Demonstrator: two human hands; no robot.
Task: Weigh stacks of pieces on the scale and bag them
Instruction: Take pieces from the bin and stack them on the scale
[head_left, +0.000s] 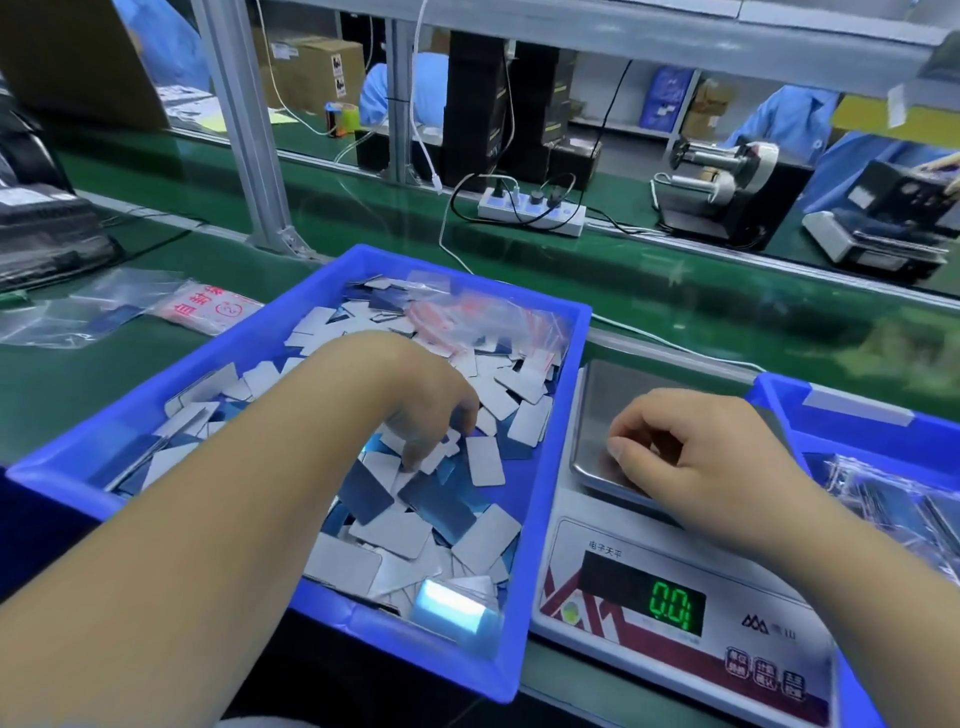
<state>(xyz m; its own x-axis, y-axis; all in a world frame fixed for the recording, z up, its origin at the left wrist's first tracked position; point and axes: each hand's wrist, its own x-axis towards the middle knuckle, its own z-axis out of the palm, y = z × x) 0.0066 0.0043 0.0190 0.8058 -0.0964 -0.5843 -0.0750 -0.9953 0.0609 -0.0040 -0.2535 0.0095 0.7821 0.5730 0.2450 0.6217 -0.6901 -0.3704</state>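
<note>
A blue tray (550, 467) in front of me holds several loose white and blue rectangular pieces (485, 460) and some clear bags at its far end. My left hand (426, 410) reaches into the tray, its fingers curled down onto the pieces; whether it grips any I cannot tell. To the right stands a digital scale (675, 613) with a steel pan (602, 395); the display reads 0.0. My right hand (691, 457) hovers over the pan with loosely curled fingers and holds nothing visible.
A second blue tray (852, 415) with bagged pieces sits at the far right. Clear bags with red print (208, 309) lie on the green belt to the left. Behind are a power strip (530, 210), a label dispenser (722, 182) and an aluminium post (249, 130).
</note>
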